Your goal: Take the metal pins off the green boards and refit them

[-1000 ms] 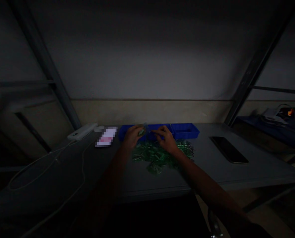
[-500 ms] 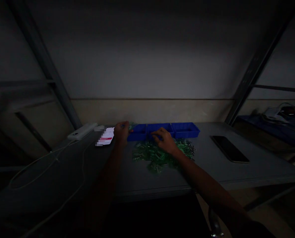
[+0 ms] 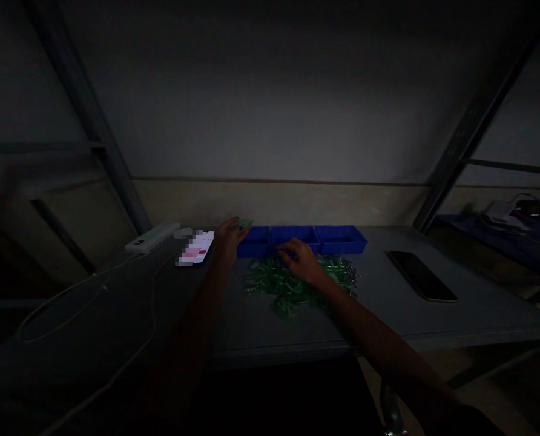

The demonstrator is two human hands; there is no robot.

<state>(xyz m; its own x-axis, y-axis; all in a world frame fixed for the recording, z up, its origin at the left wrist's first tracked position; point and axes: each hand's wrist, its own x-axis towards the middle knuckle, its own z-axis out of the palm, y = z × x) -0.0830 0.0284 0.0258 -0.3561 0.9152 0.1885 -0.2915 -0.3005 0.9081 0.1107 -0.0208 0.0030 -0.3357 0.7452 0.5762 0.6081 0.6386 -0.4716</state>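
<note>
My left hand (image 3: 227, 243) is closed on a small clear-green plastic packet (image 3: 246, 223), raised at the left end of the left blue bin (image 3: 254, 247). My right hand (image 3: 299, 259) hovers at the front of the middle blue bin (image 3: 294, 234), its fingers bent and pinched together; what is between them, if anything, is too dark to make out. Under and around that hand spreads a heap of green plastic packets (image 3: 286, 289), with shiny metal-looking bits at its right side. A third blue bin (image 3: 341, 240) stands at the right end of the row.
A lit phone (image 3: 198, 249) lies left of the bins, near a white power bank-like box (image 3: 152, 239) with a cable (image 3: 153, 297). A dark phone (image 3: 421, 275) lies at the right on the grey table (image 3: 252, 333). Metal posts flank the table.
My left hand has turned slightly and shifted right, and the green packet shows flatter and clearer. My right hand is nearly still, with its fingers a little lower. The view shifted slightly.
</note>
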